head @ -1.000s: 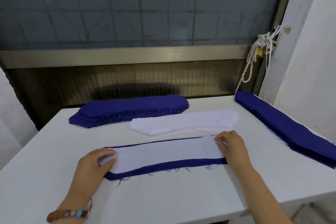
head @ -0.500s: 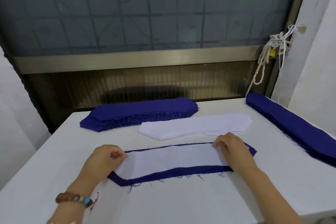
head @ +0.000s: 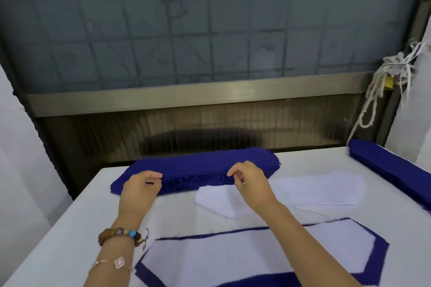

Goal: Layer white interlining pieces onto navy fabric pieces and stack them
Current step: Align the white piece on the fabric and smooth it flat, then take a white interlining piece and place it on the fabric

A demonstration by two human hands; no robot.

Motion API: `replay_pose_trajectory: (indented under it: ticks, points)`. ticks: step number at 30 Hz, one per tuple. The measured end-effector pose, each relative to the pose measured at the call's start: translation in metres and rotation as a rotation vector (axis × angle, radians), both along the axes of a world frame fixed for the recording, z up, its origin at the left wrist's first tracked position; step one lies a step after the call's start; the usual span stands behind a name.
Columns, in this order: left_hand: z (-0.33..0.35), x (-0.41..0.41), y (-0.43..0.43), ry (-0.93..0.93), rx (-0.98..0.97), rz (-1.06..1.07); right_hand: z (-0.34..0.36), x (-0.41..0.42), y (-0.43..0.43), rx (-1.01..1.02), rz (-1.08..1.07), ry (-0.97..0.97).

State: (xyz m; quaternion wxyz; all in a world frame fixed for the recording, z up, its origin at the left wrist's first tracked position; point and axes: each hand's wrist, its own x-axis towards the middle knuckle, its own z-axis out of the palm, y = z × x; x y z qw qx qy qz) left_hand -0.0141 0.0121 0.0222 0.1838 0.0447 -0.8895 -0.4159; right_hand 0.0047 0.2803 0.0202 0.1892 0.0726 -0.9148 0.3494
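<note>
Left hand (head: pixel 140 185): it is hovering at the near edge of the navy fabric stack (head: pixel 198 164) with curling fingers. I cannot tell if it is pinching a piece.
Right hand (head: pixel 250 182): it is curling over the same edge, further right. I cannot tell its hold either.
Navy fabric stack: it is sitting at 12 o'clock on the table (head: pixel 177 214), and its edges are fraying.
White interlining pile (head: pixel 321 190): it is lying at 2 o'clock, just beside the navy fabric stack.
Layered piece (head: pixel 233 261): it is lying at 6 o'clock, white on navy.
Feel: I am guessing each piece is light, soft and floppy, with threads that catch.
Hold: I am thinking of pinching the top piece at both ends.
</note>
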Motion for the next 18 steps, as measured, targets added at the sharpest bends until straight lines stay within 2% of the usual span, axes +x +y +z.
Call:
replay_pose_trajectory:
  ticks: [12,18]
  points:
    - [-0.016,-0.06,-0.005,-0.081,-0.079,0.157,-0.017,-0.085,-0.091,0.016,0.088,-0.042]
    - [-0.023,-0.07,-0.009,-0.094,-0.141,0.195,-0.019,-0.105,-0.107,-0.098,-0.017,-0.097]
